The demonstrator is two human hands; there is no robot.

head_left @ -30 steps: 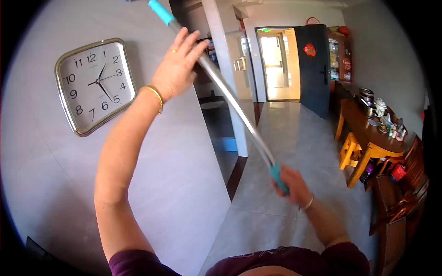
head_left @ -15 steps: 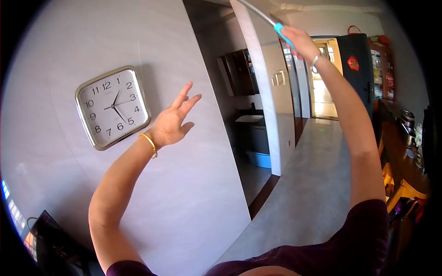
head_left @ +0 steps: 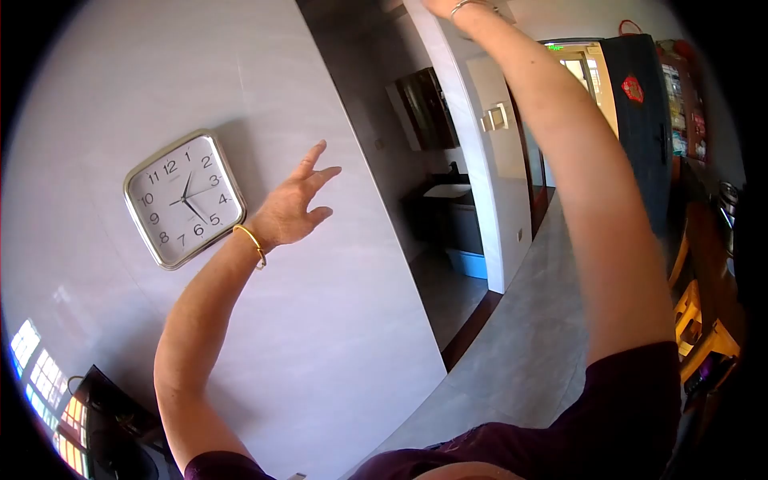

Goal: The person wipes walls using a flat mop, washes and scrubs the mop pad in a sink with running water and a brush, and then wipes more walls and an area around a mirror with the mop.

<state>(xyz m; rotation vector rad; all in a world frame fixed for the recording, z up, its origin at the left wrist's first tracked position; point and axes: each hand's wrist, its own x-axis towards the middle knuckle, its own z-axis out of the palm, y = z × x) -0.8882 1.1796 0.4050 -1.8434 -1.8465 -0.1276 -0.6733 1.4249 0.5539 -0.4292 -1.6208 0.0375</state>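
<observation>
My left hand (head_left: 294, 202) is raised with its fingers spread in front of the pale wall (head_left: 312, 320), holding nothing. Just left of it hangs a square clock (head_left: 178, 172) with a silver frame and a white face. A gold bangle circles my left wrist. My right arm reaches up along the right side, and only a small part of my right hand (head_left: 440, 6) shows at the top edge. Its fingers, and anything in them, are out of the frame.
Beyond the wall's edge, a doorway shows a dark sink cabinet (head_left: 450, 220) and a blue tub (head_left: 468, 263). A dark door (head_left: 636, 136) stands ajar further back. At the right are a wooden table (head_left: 712, 264) and a yellow stool (head_left: 686, 318).
My right hand has risen from low on the turquoise-handled pole to the top edge, and the pole has left view. My left hand has let go of the pole.
</observation>
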